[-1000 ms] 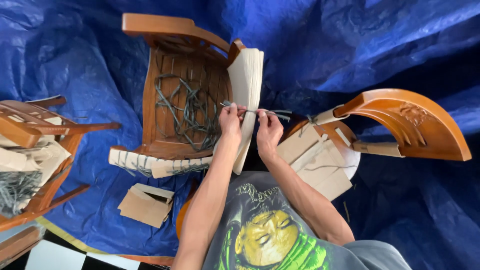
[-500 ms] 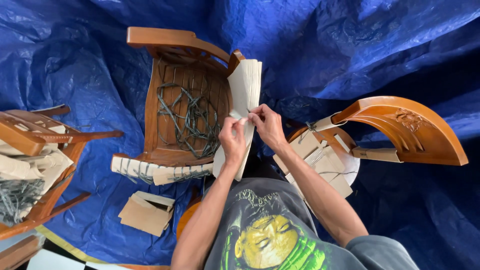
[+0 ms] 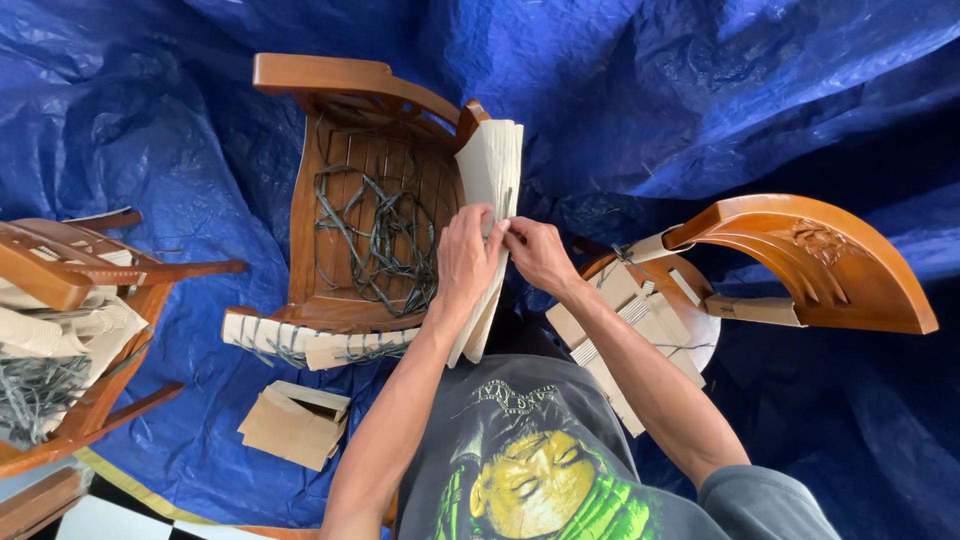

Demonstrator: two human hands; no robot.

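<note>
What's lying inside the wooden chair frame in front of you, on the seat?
A tangle of dark green-grey cords lies on the slatted seat of the wooden chair. Cardboard wrapping, where both hands work, covers the seat's right edge, so nothing shows there.

**Hands at a wrapped chair arm, seen from above**

The left hand (image 3: 465, 250) and right hand (image 3: 535, 252) meet on the cardboard wrapping (image 3: 492, 190) that covers one arm of a wooden chair (image 3: 330, 80). Fingertips of both hands pinch the wrapping's edge, touching each other. Just left of the left hand, loose dark straps (image 3: 375, 235) lie tangled on the chair seat. Right of the right hand lies a second chair (image 3: 820, 255), partly wrapped. Below the left forearm rests a folded cardboard piece (image 3: 290, 425) on the blue tarpaulin (image 3: 700, 90).
</note>
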